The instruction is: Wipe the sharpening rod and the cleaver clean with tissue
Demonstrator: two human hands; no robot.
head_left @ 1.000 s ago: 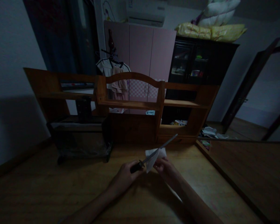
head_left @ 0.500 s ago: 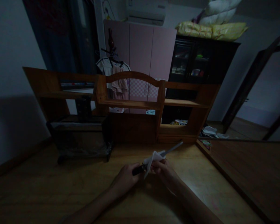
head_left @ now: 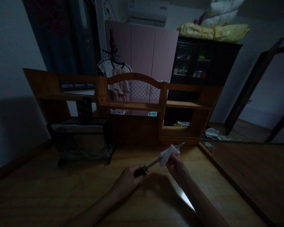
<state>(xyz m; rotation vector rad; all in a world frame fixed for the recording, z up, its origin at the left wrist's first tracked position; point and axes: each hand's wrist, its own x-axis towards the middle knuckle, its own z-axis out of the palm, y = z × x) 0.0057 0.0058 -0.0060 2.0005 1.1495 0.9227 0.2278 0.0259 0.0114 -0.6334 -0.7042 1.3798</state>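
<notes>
My left hand (head_left: pixel 129 180) grips the knife (head_left: pixel 145 168) by its handle (head_left: pixel 138 172); my right hand (head_left: pixel 178 166) pinches tissue (head_left: pixel 168 154) over the blade (head_left: pixel 153 163) (tip (head_left: pixel 181 144) poking out), well left of the right table edge (head_left: pixel 227 175).

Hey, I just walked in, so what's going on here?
A person's left hand holds the black handle of a long, thin, blade-like tool. The right hand holds a white sheet, cloth or paper, I can't tell which, against it near the far end, with the tip showing beyond. Both hands are over a wooden surface. A wooden shelf unit stands ahead, with a dark, box-like thing on the left.
</notes>
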